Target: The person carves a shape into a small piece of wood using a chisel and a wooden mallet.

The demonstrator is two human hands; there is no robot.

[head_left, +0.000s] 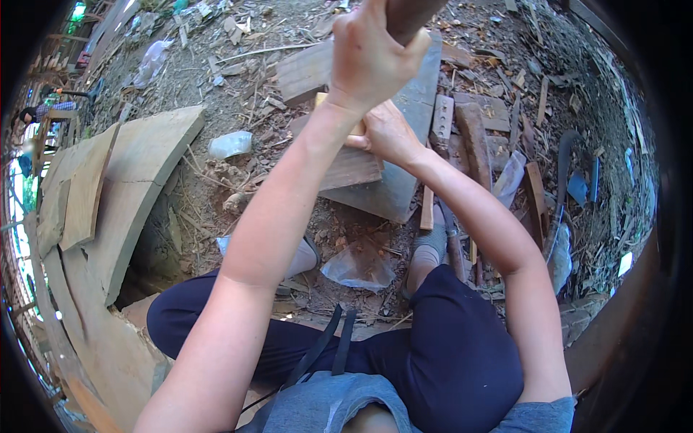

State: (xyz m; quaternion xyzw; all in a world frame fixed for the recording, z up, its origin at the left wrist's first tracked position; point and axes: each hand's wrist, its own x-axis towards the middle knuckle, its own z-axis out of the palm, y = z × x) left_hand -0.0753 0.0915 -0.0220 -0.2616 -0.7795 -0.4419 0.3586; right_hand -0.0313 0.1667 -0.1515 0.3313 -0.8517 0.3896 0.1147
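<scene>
Left hand (pixel 372 61) was raised at the upper edge of view, fingers wrapped round a thick brown piece (pixel 413 16), its far end out of frame. Right hand (pixel 393 133) was lower, fingers closed on a pale wood piece (pixel 356 133) over a wooden board (pixel 350 172); contact between the two was unclear. Board overlapped a grey slab (pixel 393 193). Clear plastic (pixel 359 267) lay between the feet.
</scene>
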